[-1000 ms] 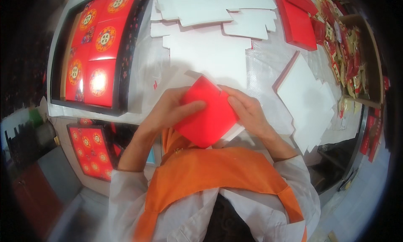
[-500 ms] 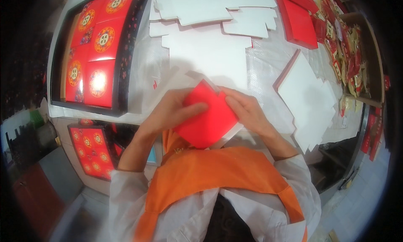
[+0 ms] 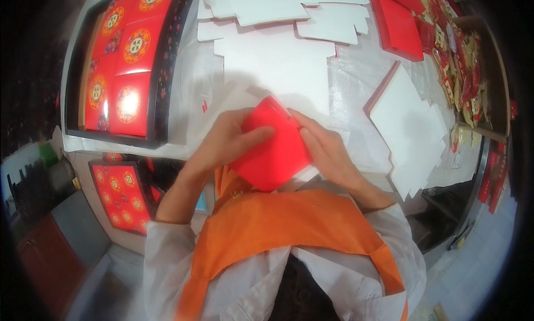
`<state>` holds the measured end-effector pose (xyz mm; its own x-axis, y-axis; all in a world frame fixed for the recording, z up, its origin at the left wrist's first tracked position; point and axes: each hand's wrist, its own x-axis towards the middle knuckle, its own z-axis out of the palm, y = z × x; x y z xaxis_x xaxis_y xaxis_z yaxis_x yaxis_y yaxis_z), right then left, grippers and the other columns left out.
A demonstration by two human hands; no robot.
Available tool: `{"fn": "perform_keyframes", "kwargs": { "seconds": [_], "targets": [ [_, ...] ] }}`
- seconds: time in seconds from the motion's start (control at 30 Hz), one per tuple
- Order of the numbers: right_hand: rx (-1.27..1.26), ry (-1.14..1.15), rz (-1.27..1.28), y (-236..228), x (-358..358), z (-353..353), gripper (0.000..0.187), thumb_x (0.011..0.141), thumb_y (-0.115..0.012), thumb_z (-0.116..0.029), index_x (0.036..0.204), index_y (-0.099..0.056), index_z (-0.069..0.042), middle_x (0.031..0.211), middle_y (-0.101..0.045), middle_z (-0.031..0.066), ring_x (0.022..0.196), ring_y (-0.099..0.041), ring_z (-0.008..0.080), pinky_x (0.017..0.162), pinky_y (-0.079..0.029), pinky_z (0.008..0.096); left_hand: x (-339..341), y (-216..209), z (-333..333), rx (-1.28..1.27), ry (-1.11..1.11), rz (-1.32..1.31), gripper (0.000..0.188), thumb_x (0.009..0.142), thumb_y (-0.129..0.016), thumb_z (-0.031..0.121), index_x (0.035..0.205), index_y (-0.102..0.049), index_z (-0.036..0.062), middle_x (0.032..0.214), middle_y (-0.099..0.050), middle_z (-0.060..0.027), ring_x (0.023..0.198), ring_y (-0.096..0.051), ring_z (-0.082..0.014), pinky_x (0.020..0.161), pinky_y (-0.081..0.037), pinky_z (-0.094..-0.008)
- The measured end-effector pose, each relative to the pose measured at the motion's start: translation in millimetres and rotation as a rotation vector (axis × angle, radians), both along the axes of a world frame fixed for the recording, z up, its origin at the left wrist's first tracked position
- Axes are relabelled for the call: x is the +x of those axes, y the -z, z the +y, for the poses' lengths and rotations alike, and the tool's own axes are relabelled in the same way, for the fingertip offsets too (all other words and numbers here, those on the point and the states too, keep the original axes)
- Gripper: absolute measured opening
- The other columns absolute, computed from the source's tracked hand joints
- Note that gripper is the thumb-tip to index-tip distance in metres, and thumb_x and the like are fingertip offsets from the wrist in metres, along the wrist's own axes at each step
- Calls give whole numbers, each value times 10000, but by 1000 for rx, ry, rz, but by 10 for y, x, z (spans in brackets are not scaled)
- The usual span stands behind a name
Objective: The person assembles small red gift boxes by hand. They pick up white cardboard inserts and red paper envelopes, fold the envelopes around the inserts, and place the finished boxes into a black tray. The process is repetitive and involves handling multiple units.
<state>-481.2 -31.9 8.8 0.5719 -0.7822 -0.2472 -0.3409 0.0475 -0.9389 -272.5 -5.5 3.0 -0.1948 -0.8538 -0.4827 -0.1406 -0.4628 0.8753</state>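
Note:
Close in front of my orange apron, both my hands grip a red cardboard box [image 3: 278,154], tilted so one corner points away from me. My left hand [image 3: 231,134] wraps its left side, the thumb lying across the red face and the other fingers hidden behind. Along the upper right edge, my right hand [image 3: 325,148] presses with thumb and fingers close together near the top corner. A pale strip of the card's inner side shows at the lower right, under the right hand.
Flat white card blanks [image 3: 267,4] overlap at the table's far side; another stack [image 3: 409,132] lies right. Beyond it are a flat red box [image 3: 396,26] and a carton [image 3: 500,79] beside wrapped packets [image 3: 464,70]. A black-edged tray [image 3: 161,87] holds patterned red boxes at left.
The box and my hands have shifted slightly away from me. The pale edge at the box's top corner now shows mostly red, and less of the pale strip shows at the lower right.

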Motion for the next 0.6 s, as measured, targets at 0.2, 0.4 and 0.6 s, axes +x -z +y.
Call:
{"fn": "perform_keyframes", "kwargs": {
  "seconds": [0.2, 0.4, 0.6],
  "targets": [
    [91, 7, -74, 19, -35, 33, 375, 891, -464, -114, 1252, -432, -18, 1138, -558, 157, 1022, -557, 199, 849, -432, 273, -14, 3, 19, 22, -34, 58, 266, 814, -631, 141, 1025, -593, -15, 883, -627, -44, 801, -570, -90, 709, -472, -231],
    [90, 45, -99, 31, 3, 78, 361, 886, -452, -56, 1241, -435, 9, 1185, -539, 137, 1062, -533, 182, 887, -415, 264, -15, 28, 29, -2, -20, 67, 288, 810, -606, 173, 1013, -590, -31, 861, -636, -90, 777, -587, -134, 703, -478, -268],
    [95, 57, -174, 122, 2, 152, 358, 909, -418, -80, 1250, -420, 27, 1238, -496, 138, 1122, -483, 184, 940, -370, 269, -3, 27, 33, 15, 5, 83, 262, 813, -636, 152, 1011, -595, -15, 880, -627, -40, 796, -566, -81, 706, -467, -224]
  ]
}}
